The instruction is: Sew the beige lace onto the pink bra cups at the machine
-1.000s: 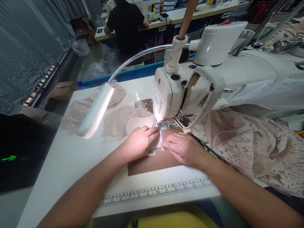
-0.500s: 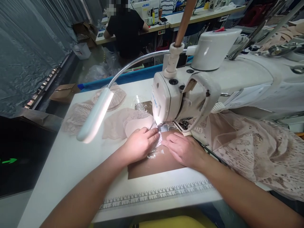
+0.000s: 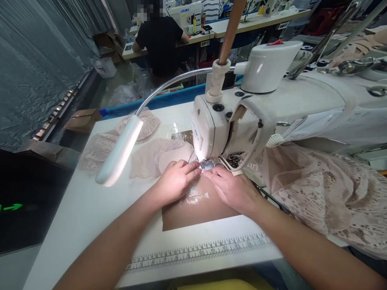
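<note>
A white sewing machine [image 3: 208, 127] has its needle area lit, with the presser foot [image 3: 207, 163] down near my fingertips. My left hand [image 3: 178, 179] lies just left of the foot, its fingers pressed together on the edge of a pale pink lace piece [image 3: 173, 157] with a smooth cup-shaped part. On the other side, my right hand [image 3: 231, 187] is closed, its fingertips pinching the near end of the lace close to the foot. Little of the fabric between the fingertips shows. Under both hands lies a brown sheet [image 3: 193, 217] with shiny clear tape on it.
A lamp [image 3: 121, 151] on a bent metal neck hangs over the left of the white table [image 3: 145, 229]. More lace pieces [image 3: 102, 149] lie behind it. Lace fabric [image 3: 329, 189] is heaped on the right. A ruler strip [image 3: 199, 253] runs along the front edge. A co-worker [image 3: 159, 40] sits beyond.
The lace strip between my hands has moved forward toward the foot, and less of it shows. My right fingertips have shifted forward and left, closer to my left fingertips.
</note>
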`<state>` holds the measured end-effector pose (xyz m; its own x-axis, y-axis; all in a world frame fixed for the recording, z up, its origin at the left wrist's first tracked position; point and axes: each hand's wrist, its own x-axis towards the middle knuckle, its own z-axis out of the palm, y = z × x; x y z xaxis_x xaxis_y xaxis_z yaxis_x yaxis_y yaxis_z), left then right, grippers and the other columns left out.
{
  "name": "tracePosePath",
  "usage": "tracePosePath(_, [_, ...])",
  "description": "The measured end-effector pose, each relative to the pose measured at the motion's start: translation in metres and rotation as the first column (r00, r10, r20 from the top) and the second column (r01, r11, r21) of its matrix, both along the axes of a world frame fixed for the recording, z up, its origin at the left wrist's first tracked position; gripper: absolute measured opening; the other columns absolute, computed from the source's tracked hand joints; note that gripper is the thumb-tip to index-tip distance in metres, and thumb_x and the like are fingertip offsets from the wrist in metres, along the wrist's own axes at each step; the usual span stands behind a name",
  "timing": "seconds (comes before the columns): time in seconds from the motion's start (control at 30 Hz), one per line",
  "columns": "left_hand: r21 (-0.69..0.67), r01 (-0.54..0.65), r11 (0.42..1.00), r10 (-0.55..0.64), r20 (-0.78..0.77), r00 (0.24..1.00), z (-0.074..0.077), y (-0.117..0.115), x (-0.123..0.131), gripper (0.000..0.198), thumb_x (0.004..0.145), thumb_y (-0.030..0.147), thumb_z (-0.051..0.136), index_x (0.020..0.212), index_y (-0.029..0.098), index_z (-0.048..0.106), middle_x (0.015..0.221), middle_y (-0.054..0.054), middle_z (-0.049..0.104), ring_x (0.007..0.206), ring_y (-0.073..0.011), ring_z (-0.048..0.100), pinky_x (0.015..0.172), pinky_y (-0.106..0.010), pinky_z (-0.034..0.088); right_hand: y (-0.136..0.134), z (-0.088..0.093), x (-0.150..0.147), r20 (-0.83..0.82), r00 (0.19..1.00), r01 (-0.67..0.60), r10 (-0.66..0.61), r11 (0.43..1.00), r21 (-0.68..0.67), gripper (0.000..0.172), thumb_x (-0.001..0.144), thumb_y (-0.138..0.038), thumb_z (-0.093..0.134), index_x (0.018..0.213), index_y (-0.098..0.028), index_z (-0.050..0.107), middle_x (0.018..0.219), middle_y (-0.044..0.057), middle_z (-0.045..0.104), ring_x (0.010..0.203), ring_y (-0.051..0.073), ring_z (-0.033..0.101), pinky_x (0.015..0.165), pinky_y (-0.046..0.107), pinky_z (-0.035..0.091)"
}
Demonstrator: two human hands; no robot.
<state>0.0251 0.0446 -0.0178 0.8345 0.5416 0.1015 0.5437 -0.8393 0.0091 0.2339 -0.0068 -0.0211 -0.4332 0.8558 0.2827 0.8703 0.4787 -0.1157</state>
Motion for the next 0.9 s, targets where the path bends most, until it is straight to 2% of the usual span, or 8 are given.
tracePosePath(0.27, [-0.023, -0.061, 0.998, 0.061, 0.008, 0.998, -0.0015, 0.0015, -0.0012, 0.043, 0.088, 0.019, 0.047, 0.131, 0.021, 0.051, 0.136, -0.009, 0.051, 0.096, -0.0240, 0.050, 0.082, -0.039, 0.038, -0.0002, 0.0018, 0.0012, -0.032, 0.999, 0.004, -0.005, 0.999, -0.042, 0.037, 0.080, -0.006, 0.046, 0.106, -0.022, 0.068, 0.078, 0.002, 0.063, 0.065, 0.014, 0.053, 0.056, 0.026, 0.034])
tracePosePath(0.5, [-0.032, -0.051, 0.998, 0.053, 0.041, 0.998, -0.0017, 0.0022, -0.0017, 0.043, 0.087, 0.018, 0.047, 0.130, 0.020, 0.051, 0.135, -0.010, 0.053, 0.095, -0.0242, 0.050, 0.084, -0.041, 0.038, -0.0010, 0.0017, 0.0009, -0.064, 0.998, -0.006, 0.004, 1.000, -0.030, 0.037, 0.081, -0.006, 0.044, 0.105, -0.021, 0.069, 0.078, 0.002, 0.065, 0.061, 0.013, 0.052, 0.055, 0.026, 0.035])
tracePosePath(0.77, [-0.006, -0.067, 0.998, 0.066, -0.017, 0.998, 0.0004, 0.0004, -0.0012, 0.044, 0.087, 0.018, 0.046, 0.131, 0.019, 0.049, 0.137, -0.009, 0.050, 0.093, -0.0243, 0.050, 0.083, -0.041, 0.039, -0.0011, 0.0003, 0.0027, -0.106, 0.994, -0.024, 0.021, 0.999, -0.024, 0.040, 0.078, -0.004, 0.045, 0.105, -0.020, 0.070, 0.081, 0.002, 0.067, 0.061, 0.012, 0.053, 0.056, 0.025, 0.037])
tracePosePath(0.9, [-0.005, -0.054, 0.999, 0.054, -0.013, 0.998, 0.0004, 0.0012, -0.0013, 0.043, 0.089, 0.019, 0.046, 0.131, 0.018, 0.048, 0.137, -0.010, 0.050, 0.101, -0.0254, 0.050, 0.085, -0.041, 0.039, -0.0005, -0.0001, 0.0029, -0.107, 0.994, -0.015, 0.011, 0.999, -0.042, 0.040, 0.079, -0.005, 0.046, 0.106, -0.020, 0.069, 0.084, 0.002, 0.068, 0.062, 0.012, 0.055, 0.056, 0.024, 0.038])
